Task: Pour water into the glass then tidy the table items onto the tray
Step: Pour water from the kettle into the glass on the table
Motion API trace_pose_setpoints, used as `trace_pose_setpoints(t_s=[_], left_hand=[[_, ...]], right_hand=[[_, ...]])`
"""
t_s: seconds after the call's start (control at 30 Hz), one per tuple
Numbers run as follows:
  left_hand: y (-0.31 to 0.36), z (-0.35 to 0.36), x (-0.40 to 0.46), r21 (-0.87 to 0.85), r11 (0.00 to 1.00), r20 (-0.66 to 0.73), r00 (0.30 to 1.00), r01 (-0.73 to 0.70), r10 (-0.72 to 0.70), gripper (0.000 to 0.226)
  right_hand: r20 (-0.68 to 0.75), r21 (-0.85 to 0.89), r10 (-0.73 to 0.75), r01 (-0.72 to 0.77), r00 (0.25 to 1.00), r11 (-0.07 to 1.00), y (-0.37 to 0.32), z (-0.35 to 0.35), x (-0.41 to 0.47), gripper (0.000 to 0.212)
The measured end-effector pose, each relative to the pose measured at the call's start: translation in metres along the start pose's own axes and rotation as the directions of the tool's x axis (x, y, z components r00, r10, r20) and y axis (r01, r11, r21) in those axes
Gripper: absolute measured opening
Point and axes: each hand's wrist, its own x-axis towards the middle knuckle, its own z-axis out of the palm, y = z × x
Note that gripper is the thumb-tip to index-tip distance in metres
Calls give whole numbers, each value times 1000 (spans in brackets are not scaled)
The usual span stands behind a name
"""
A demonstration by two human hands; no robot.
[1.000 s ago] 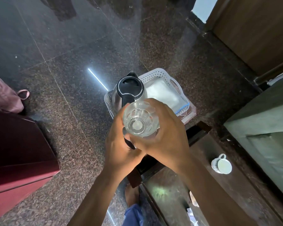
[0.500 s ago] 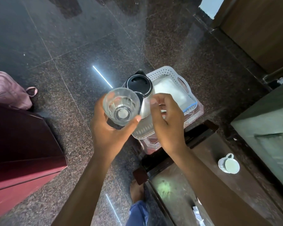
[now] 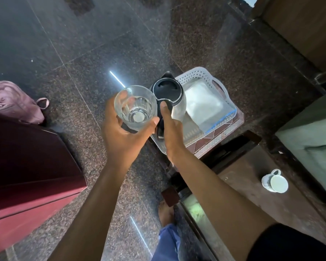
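My left hand (image 3: 123, 134) holds a clear empty glass (image 3: 135, 108) upright, just left of a steel kettle with a black lid (image 3: 167, 88). My right hand (image 3: 170, 127) is closed around the kettle's black handle, thumb on top. The kettle stands in a white perforated tray (image 3: 217, 85) on a small patterned stool. A folded white cloth (image 3: 201, 105) lies in the tray to the right of the kettle.
A white cup (image 3: 275, 180) stands on the dark wooden table (image 3: 252, 194) at lower right. A maroon box (image 3: 26, 166) and a pink bag (image 3: 13, 101) sit on the granite floor at left. A green cushion (image 3: 312, 125) is at right. My foot (image 3: 166, 213) shows below.
The glass passed from both hands into my left hand alone and moved left of the kettle. My right hand let go of it and closed on the kettle handle.
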Motion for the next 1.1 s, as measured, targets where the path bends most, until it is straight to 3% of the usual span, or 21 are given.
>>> trace_pose_setpoints(t_s=[0.13,0.27,0.37,0.5,0.7,1.0,1.1], left_hand=[[-4,1,2,8,1000,-7,1000,2,-2,83],[-9,3,5,-46,999,5,1000,13,-13,82],[-9,2,10,-64,998,19,1000,-4,5,82],[0,2,16,-79,997,63,998,-2,7,83],[28,-2,16,-58,995,110,991,-75,81,84],[92,17,-16,-95,985,212,964,-142,159,86],[112,40,-34,-140,981,296,940,-134,170,90]], right_hand=[[-142,50,-106,114,984,992,14,16,5,67],[-359,-105,-199,173,912,979,16,21,14,76],[-417,-171,-246,190,875,967,10,13,20,79],[-399,-193,-243,178,884,965,1,1,14,87],[-296,-174,-344,303,891,937,-17,-38,-31,92],[-237,-34,-431,436,871,899,-58,-144,-132,54],[-261,-65,-456,456,851,888,-70,-187,-172,58]])
